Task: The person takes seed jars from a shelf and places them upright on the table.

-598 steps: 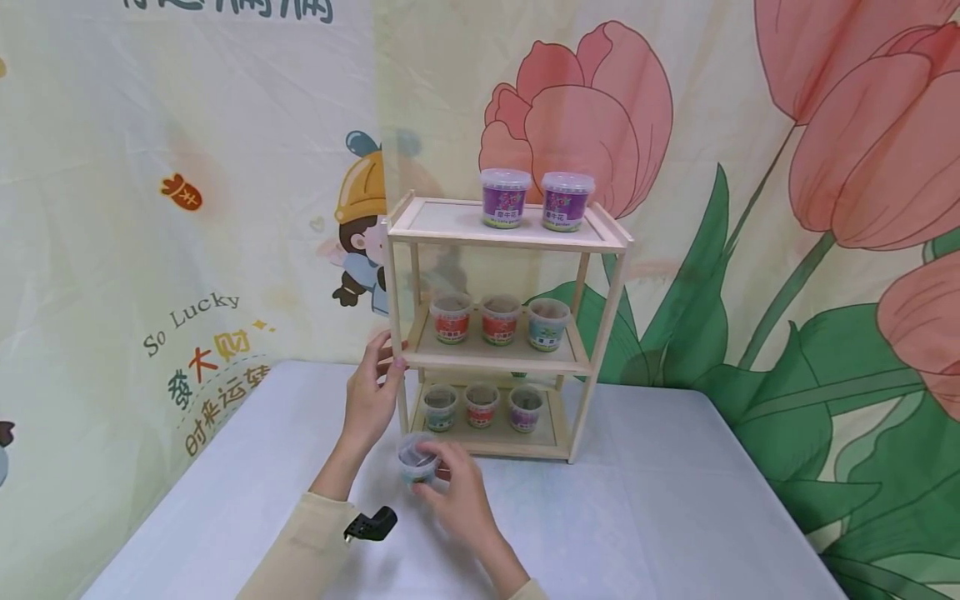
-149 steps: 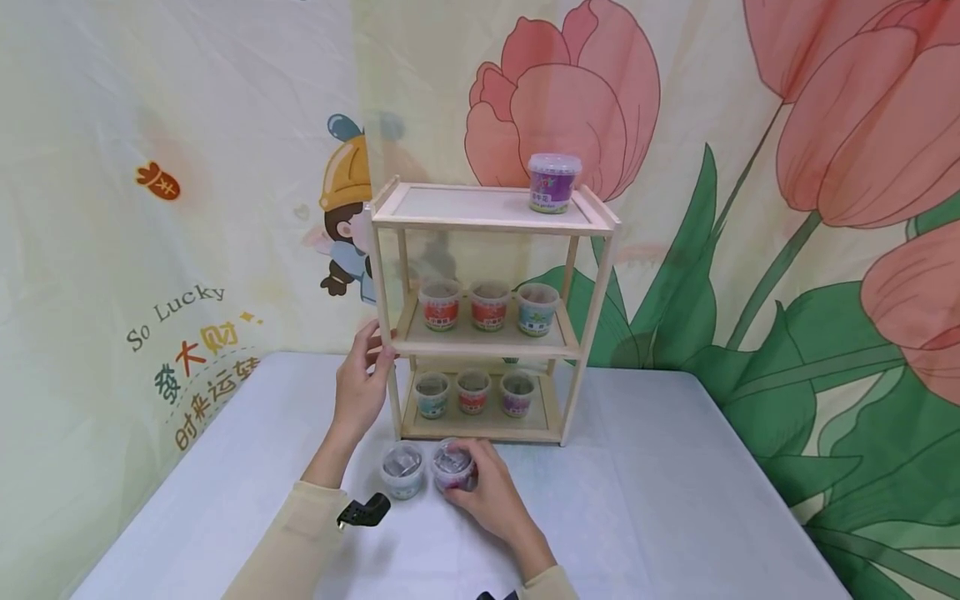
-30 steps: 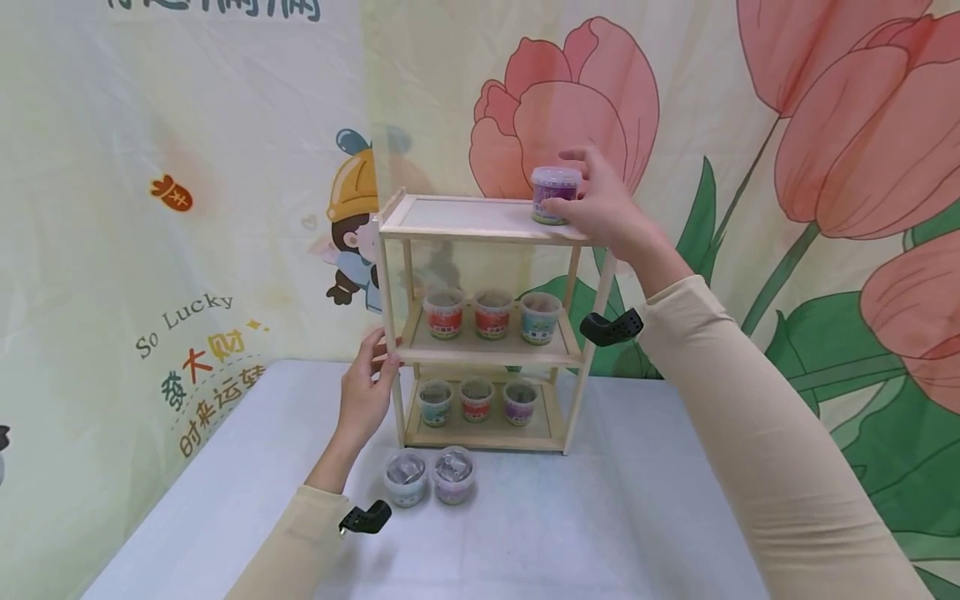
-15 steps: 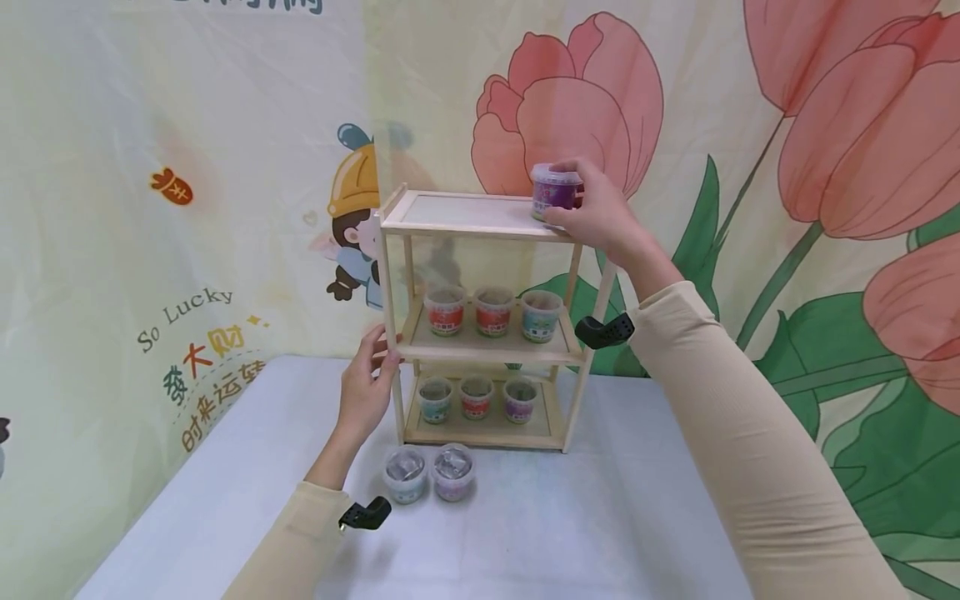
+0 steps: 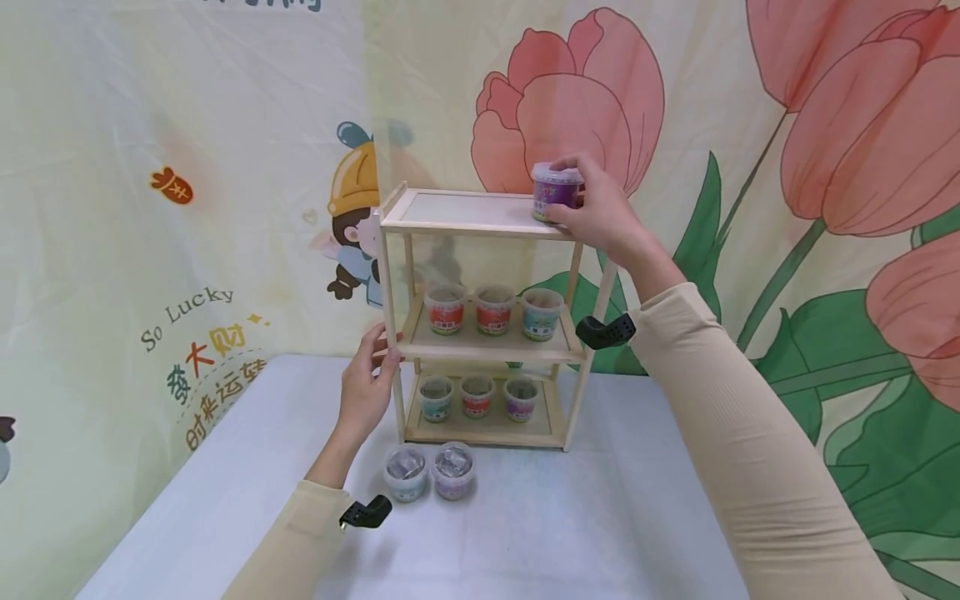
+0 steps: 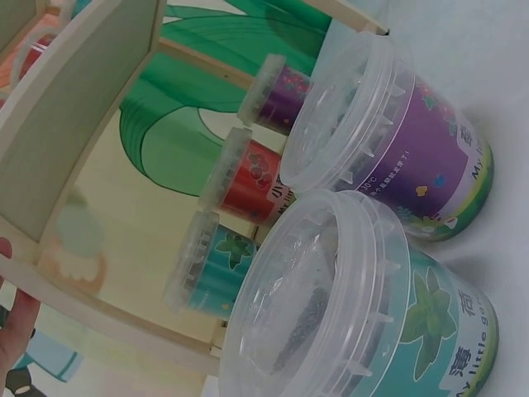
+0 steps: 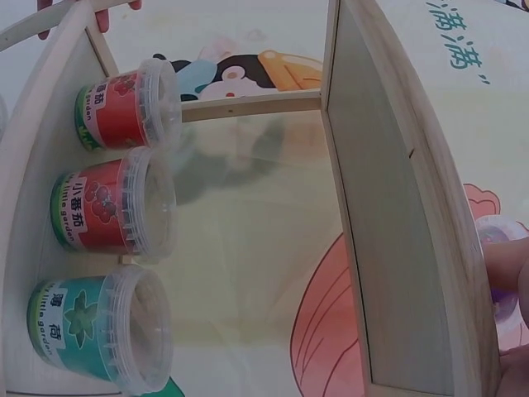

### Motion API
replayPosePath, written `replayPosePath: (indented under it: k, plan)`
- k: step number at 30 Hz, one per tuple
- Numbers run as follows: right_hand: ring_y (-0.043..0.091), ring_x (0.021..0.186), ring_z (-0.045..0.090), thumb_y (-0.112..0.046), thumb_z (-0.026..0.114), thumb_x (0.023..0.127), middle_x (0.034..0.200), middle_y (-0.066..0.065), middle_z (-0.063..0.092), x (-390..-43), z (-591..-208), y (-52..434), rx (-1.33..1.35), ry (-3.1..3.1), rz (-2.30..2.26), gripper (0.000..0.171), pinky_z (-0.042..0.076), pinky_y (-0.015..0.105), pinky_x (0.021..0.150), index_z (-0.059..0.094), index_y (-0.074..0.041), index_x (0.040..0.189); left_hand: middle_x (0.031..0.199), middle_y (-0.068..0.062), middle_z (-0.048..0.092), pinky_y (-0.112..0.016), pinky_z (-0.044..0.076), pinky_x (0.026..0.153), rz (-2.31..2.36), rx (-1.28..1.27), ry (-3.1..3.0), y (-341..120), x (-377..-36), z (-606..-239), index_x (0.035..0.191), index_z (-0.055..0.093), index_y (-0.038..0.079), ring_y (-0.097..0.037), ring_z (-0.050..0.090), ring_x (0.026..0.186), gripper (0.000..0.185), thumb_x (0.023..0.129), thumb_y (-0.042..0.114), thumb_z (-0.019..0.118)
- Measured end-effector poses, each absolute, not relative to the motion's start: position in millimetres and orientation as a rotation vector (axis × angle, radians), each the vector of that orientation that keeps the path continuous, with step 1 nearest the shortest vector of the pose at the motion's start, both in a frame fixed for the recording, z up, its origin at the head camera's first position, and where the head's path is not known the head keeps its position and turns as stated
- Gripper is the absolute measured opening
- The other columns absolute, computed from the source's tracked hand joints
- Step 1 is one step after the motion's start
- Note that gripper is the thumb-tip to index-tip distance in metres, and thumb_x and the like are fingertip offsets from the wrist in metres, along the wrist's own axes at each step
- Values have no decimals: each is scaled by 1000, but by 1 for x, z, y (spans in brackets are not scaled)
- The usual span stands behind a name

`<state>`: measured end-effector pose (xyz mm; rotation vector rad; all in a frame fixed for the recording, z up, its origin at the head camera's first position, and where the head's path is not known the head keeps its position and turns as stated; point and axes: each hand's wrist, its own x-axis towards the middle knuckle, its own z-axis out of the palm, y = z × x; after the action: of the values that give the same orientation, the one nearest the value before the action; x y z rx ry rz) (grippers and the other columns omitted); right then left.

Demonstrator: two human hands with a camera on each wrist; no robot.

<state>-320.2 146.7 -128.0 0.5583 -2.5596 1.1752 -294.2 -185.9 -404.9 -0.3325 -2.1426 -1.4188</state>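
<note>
A three-tier wooden shelf point(image 5: 465, 223) stands on the grey table. My right hand point(image 5: 592, 208) grips a purple-labelled lidded tub point(image 5: 556, 190) at the right end of the top tier; its lid point(image 7: 500, 231) shows beside my fingers in the right wrist view. My left hand point(image 5: 367, 379) holds the shelf's front left post at the middle tier. Two lidded tubs stand on the table in front of the shelf: a teal one point(image 5: 406, 472) point(image 6: 364, 322) and a purple one point(image 5: 453, 469) point(image 6: 388, 141).
The middle tier carries two red tubs point(image 5: 446, 309) point(image 7: 124, 112) and a teal tub point(image 5: 542, 313) point(image 7: 95, 327). The bottom tier holds three smaller tubs point(image 5: 476, 396). A printed tulip backdrop point(image 5: 787, 183) hangs close behind. Bare table point(image 5: 637, 517) lies to the right.
Over 20 seconds my right hand set two tubs from the top tier on the table. In the last second it closed round the last top tub; my left hand stayed on the post.
</note>
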Motion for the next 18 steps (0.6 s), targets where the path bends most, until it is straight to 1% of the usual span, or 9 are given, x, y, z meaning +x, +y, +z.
replayPosePath:
  k: [4, 18]
  plan:
    - [37, 142, 48, -17, 68, 104, 163, 13, 40, -320, -128, 146, 559, -2578, 1159, 63, 41, 51, 121, 37, -19, 159, 139, -13, 65, -59, 57, 97, -1424, -334, -2142, -186, -294, -404, 158, 45, 27, -35, 70, 117, 49, 111, 26, 58]
    - [34, 140, 48, -15, 67, 105, 162, 13, 41, -318, -128, 149, 635, -2560, 1237, 62, 41, 50, 120, 36, -18, 159, 138, -15, 65, -56, 59, 96, -1427, -337, -2144, -187, -294, -405, 159, 44, 27, -35, 70, 117, 49, 112, 27, 57]
